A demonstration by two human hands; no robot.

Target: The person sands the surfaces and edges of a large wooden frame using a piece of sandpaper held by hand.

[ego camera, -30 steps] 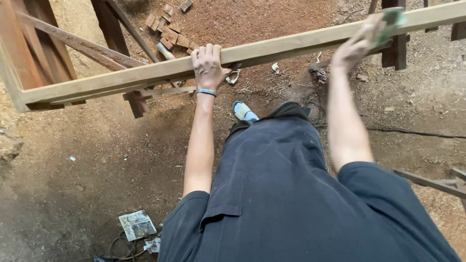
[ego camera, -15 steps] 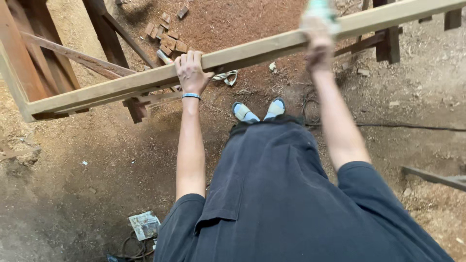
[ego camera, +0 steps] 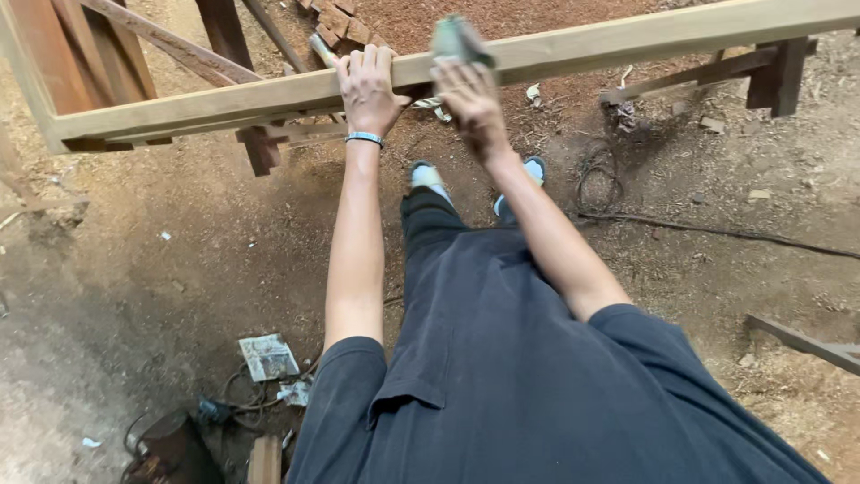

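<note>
Beam [ego camera: 627, 40] | left hand [ego camera: 367, 85] fingers grip edge | right hand [ego camera: 470, 94] presses sanding pad [ego camera: 457, 40]

A flat, squarish packet [ego camera: 269, 357], whitish with grey print, lies on the dirt at the lower left of the frame. A smaller crumpled wrapper [ego camera: 294, 392] lies just beside it.
</note>
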